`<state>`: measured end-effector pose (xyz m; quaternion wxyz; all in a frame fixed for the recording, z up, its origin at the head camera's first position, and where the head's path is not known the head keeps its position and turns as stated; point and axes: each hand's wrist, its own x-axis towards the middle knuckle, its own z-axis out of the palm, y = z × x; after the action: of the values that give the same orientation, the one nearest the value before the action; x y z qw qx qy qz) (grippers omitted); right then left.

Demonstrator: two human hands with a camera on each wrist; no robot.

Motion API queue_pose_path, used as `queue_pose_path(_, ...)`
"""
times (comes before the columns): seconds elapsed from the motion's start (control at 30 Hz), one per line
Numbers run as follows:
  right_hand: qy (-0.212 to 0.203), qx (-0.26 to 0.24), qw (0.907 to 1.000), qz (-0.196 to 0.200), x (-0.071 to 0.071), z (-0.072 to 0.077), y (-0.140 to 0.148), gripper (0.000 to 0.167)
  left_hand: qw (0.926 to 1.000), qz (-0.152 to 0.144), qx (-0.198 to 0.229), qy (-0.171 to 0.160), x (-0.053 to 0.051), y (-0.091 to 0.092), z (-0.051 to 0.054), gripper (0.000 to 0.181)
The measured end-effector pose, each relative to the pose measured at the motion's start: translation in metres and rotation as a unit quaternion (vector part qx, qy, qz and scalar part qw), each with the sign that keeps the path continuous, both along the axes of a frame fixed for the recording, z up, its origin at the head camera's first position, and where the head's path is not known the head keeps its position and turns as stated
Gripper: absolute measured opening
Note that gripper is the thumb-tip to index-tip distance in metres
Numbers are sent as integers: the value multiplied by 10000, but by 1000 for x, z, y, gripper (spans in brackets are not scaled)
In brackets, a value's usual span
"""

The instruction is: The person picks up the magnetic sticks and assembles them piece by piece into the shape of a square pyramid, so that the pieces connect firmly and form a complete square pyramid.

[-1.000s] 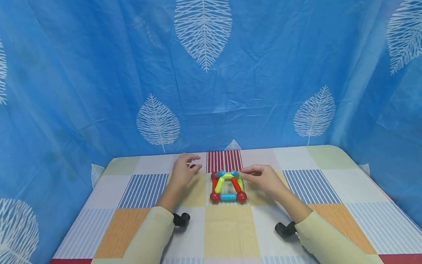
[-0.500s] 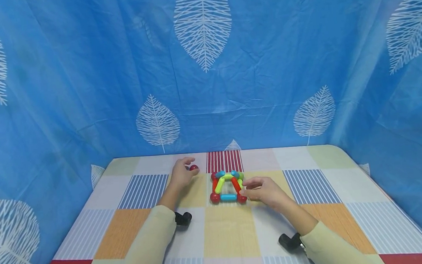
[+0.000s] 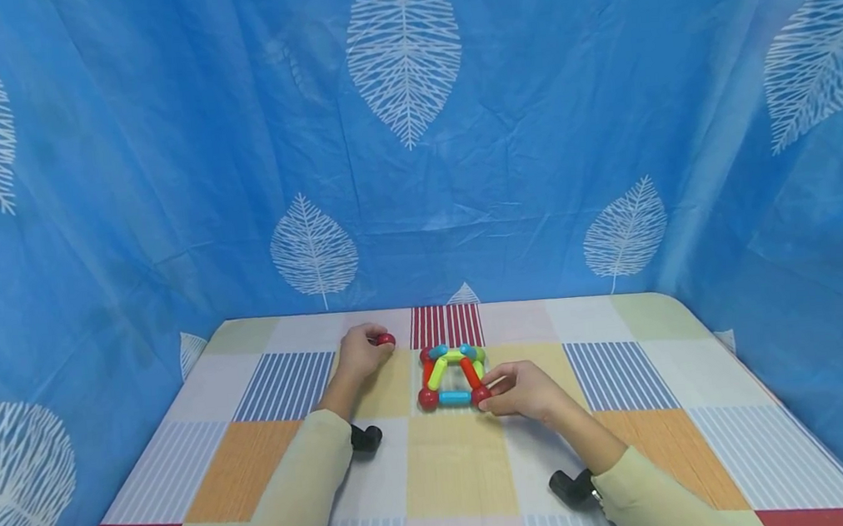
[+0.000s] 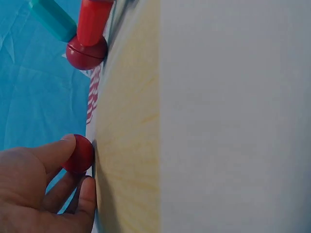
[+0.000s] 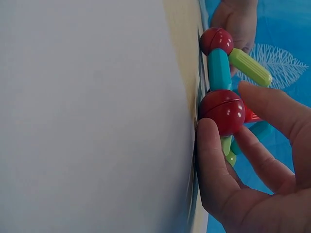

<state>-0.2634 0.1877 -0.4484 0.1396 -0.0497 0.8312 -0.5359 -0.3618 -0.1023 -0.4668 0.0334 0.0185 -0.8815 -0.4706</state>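
Note:
A toy frame of magnetic building rods and balls stands mid-table, with a blue rod (image 3: 455, 397) along its front between two red balls. Yellow-green and red rods (image 3: 470, 371) slant up from the front corners; a green ball shows at the back right. My right hand (image 3: 526, 389) holds the frame's front right red ball (image 5: 223, 112), thumb and fingers around it. Left of the frame, my left hand (image 3: 360, 353) pinches a separate red ball (image 4: 80, 154) low at the tabletop. In the left wrist view, part of the frame, with another red ball (image 4: 86, 52), appears above.
A patchwork-patterned cloth (image 3: 460, 468) covers the table. Blue curtains with white leaf prints (image 3: 403, 56) rise behind it and at both sides. Black wrist cameras (image 3: 572, 488) sit at each sleeve.
My left hand has come down around the loose red ball. My right hand has moved from the frame's back right corner toward me, to its front right ball.

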Motion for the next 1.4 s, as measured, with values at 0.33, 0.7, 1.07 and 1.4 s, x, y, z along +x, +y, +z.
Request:
queue_pose_path(0.33, -136, -13, 9996, -240, -7, -4, -2, 30, 9999, 73, -62, 115, 2, -3, -2, 27)
queue_pose_path(0.7, -358, -161, 9988, -287, -8, -6, -2, 31, 9999, 73, -131, 26, 4, 1, 3, 26)
queue_pose_path(1.07, -433, -374, 9980, -269, -9, -9, 0, 30, 9998, 13, -199, 46, 4, 2, 5, 25)
queue_pose_path(1.4, -497, -506, 9971, -276, -11, -9, 1, 31, 9998, 9, -175, 93, 5, 1, 4, 25)
